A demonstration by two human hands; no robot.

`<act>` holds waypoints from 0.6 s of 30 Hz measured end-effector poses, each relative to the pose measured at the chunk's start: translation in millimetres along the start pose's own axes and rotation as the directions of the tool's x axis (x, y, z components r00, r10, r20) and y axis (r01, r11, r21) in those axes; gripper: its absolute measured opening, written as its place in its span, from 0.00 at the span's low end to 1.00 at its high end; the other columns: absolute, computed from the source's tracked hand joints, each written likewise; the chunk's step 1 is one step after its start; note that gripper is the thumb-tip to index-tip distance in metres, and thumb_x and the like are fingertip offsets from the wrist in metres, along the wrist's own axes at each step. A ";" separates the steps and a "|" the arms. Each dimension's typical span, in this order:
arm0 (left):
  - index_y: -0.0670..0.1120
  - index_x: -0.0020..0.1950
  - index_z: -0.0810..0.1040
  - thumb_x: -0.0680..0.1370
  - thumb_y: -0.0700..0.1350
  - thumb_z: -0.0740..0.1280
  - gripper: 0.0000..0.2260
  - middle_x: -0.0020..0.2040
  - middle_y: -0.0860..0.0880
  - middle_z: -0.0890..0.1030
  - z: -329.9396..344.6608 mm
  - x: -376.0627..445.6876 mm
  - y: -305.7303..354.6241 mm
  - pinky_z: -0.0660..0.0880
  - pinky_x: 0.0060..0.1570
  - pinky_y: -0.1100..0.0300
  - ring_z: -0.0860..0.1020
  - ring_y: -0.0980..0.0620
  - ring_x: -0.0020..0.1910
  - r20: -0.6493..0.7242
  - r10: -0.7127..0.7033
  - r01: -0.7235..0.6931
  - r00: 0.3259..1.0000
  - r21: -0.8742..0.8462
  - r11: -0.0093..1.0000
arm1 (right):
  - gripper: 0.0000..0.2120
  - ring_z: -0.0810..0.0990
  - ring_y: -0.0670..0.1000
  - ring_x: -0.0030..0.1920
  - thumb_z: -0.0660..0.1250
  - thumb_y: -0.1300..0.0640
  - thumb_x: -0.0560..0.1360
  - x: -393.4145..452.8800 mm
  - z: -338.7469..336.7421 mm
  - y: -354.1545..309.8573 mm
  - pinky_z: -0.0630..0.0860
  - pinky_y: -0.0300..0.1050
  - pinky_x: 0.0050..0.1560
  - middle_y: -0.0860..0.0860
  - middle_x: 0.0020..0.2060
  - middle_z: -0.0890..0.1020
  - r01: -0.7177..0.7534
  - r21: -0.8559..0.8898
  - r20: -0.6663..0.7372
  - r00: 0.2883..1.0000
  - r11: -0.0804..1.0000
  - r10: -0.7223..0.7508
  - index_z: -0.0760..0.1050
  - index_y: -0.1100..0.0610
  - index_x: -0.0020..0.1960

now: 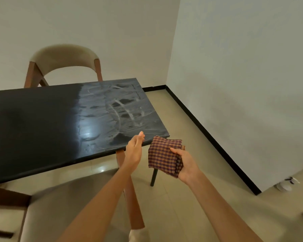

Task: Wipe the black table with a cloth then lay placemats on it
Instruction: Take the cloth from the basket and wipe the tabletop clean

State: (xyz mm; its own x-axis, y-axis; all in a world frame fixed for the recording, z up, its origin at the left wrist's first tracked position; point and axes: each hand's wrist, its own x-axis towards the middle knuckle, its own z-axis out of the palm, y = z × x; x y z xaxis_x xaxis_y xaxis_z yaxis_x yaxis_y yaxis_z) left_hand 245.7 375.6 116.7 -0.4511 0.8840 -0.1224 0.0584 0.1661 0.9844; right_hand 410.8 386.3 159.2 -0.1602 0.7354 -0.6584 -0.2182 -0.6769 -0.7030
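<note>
Right hand (186,163): I grip the folded checked cloth (163,154) with my thumb across its top face and my other fingers curled under its right edge. I hold it in the air, just off the table's near right corner.

Left hand (135,147): fingers straight and together, holding nothing, palm turned toward the cloth. The fingertips lie over the table's near edge; I cannot tell whether they touch it.

Cloth: brown and purple check, folded into a thick square, its top corner close to the table corner, apart from my left hand.

Table (42,128): black top, tilted in my view. The right half shows pale smears and streaks and a bright glare spot; the left half looks plain dark.

Far chair (63,56): beige curved back on brown wooden legs, behind the table's far edge.

Near chair (59,206): beige seat below my left arm, partly under the table.

Floor (191,198): beige tiles, black skirting along the white wall.
</note>
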 end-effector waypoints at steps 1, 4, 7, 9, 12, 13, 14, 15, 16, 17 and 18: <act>0.46 0.63 0.75 0.81 0.58 0.53 0.21 0.60 0.49 0.78 3.1 8.0 -1.5 0.65 0.62 0.58 0.74 0.52 0.61 -0.016 -0.001 0.001 1.000 -0.003 1.000 | 0.10 0.82 0.60 0.51 0.69 0.60 0.73 9.8 0.3 -5.5 0.80 0.57 0.50 0.58 0.50 0.84 -0.002 -0.007 0.013 1.000 1.000 0.002 0.77 0.57 0.54; 0.46 0.63 0.76 0.81 0.57 0.53 0.21 0.59 0.50 0.77 10.4 34.2 -4.1 0.65 0.60 0.59 0.74 0.53 0.61 -0.063 -0.010 0.008 0.998 -0.021 1.000 | 0.12 0.82 0.61 0.52 0.69 0.60 0.73 44.6 3.8 -23.6 0.80 0.56 0.48 0.58 0.51 0.84 -0.014 -0.033 0.050 0.999 0.999 0.015 0.77 0.57 0.56; 0.47 0.62 0.75 0.82 0.57 0.53 0.19 0.59 0.50 0.77 15.4 70.8 -7.7 0.64 0.59 0.60 0.73 0.53 0.60 -0.112 -0.019 0.015 0.993 -0.034 0.999 | 0.12 0.82 0.61 0.52 0.69 0.60 0.73 86.2 17.1 -45.0 0.80 0.55 0.46 0.58 0.51 0.84 -0.029 -0.069 0.095 0.995 0.997 0.036 0.77 0.57 0.56; 0.47 0.60 0.76 0.82 0.56 0.54 0.18 0.57 0.51 0.77 16.2 97.2 -7.3 0.63 0.56 0.61 0.73 0.54 0.59 -0.164 -0.036 0.028 0.986 -0.048 0.998 | 0.12 0.82 0.61 0.51 0.68 0.60 0.73 116.0 30.7 -59.4 0.80 0.56 0.47 0.58 0.50 0.84 -0.039 -0.086 0.118 0.992 0.996 0.049 0.77 0.58 0.57; 0.46 0.60 0.76 0.82 0.56 0.54 0.19 0.57 0.51 0.77 15.8 141.0 -6.4 0.63 0.57 0.61 0.73 0.55 0.58 -0.260 -0.065 0.051 0.964 -0.062 0.997 | 0.14 0.82 0.63 0.52 0.68 0.61 0.73 160.8 56.6 -84.9 0.78 0.62 0.54 0.59 0.50 0.84 -0.068 -0.124 0.165 0.982 0.990 0.089 0.77 0.59 0.59; 0.46 0.61 0.76 0.82 0.56 0.54 0.19 0.56 0.51 0.77 14.9 155.1 -4.8 0.64 0.57 0.61 0.73 0.55 0.57 -0.287 -0.077 0.061 0.955 -0.066 0.996 | 0.14 0.82 0.63 0.53 0.68 0.61 0.73 175.0 63.9 -94.1 0.78 0.63 0.56 0.60 0.50 0.85 -0.078 -0.140 0.191 0.976 0.987 0.105 0.77 0.60 0.59; 0.46 0.59 0.77 0.82 0.56 0.54 0.19 0.54 0.52 0.78 13.9 167.7 -4.2 0.64 0.56 0.61 0.74 0.56 0.55 -0.309 -0.084 0.068 0.947 -0.062 0.996 | 0.14 0.82 0.63 0.52 0.68 0.61 0.73 186.8 69.6 -102.4 0.77 0.63 0.56 0.60 0.50 0.85 -0.087 -0.157 0.209 0.971 0.984 0.119 0.78 0.60 0.59; 0.48 0.56 0.77 0.82 0.56 0.54 0.17 0.51 0.52 0.78 14.0 183.6 -3.1 0.65 0.55 0.61 0.74 0.57 0.51 -0.330 -0.088 0.073 0.940 -0.057 0.996 | 0.14 0.83 0.62 0.52 0.68 0.61 0.73 199.4 75.3 -114.1 0.78 0.62 0.56 0.60 0.49 0.85 -0.091 -0.172 0.222 0.967 0.981 0.129 0.78 0.61 0.59; 0.49 0.52 0.76 0.81 0.57 0.54 0.16 0.49 0.53 0.77 15.0 198.2 -1.1 0.65 0.53 0.60 0.74 0.58 0.48 -0.349 -0.095 0.080 0.932 -0.056 0.995 | 0.14 0.83 0.62 0.52 0.69 0.61 0.73 211.5 79.8 -125.5 0.78 0.61 0.55 0.60 0.49 0.85 -0.091 -0.185 0.230 0.964 0.979 0.133 0.78 0.61 0.58; 0.49 0.50 0.76 0.81 0.57 0.54 0.16 0.48 0.52 0.77 16.5 212.7 1.8 0.66 0.52 0.60 0.74 0.58 0.47 -0.365 -0.098 0.082 0.926 -0.060 0.995 | 0.14 0.83 0.61 0.51 0.69 0.61 0.73 224.5 84.1 -136.8 0.79 0.60 0.54 0.60 0.48 0.85 -0.088 -0.195 0.241 0.961 0.977 0.134 0.78 0.61 0.58; 0.48 0.51 0.76 0.81 0.57 0.54 0.16 0.49 0.51 0.77 18.2 226.7 5.0 0.67 0.53 0.59 0.74 0.56 0.49 -0.379 -0.101 0.082 0.920 -0.067 0.994 | 0.14 0.83 0.61 0.51 0.69 0.60 0.73 236.1 89.1 -148.6 0.79 0.60 0.54 0.60 0.48 0.85 -0.086 -0.203 0.254 0.957 0.975 0.138 0.79 0.61 0.58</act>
State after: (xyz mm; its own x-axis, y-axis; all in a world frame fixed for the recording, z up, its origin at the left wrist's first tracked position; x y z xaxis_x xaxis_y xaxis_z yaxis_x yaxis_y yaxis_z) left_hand 159.9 584.8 91.6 -0.7585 0.6307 -0.1641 -0.0385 0.2081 0.9774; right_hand 319.6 663.3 132.1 -0.4278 0.6187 -0.6589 -0.0035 -0.7301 -0.6833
